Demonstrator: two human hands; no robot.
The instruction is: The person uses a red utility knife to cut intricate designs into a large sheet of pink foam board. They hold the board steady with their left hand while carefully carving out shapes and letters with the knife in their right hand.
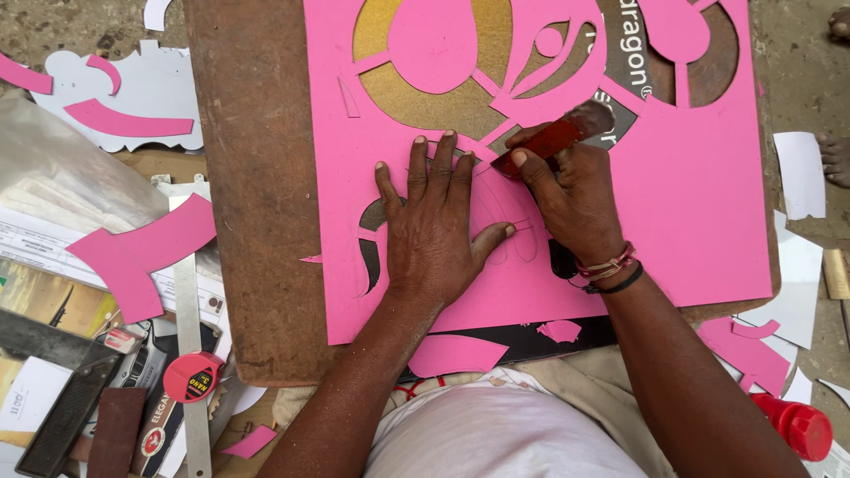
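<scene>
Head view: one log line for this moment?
left hand flat on pink sheet | right hand gripping red-handled knife | sheet on brown board

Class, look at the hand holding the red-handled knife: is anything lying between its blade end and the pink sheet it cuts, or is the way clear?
Nothing visible stands between them. The right hand holds the red-handled knife with its lower end down on the pink sheet. The left hand lies flat on the sheet just beside the knife, not under it.
</scene>
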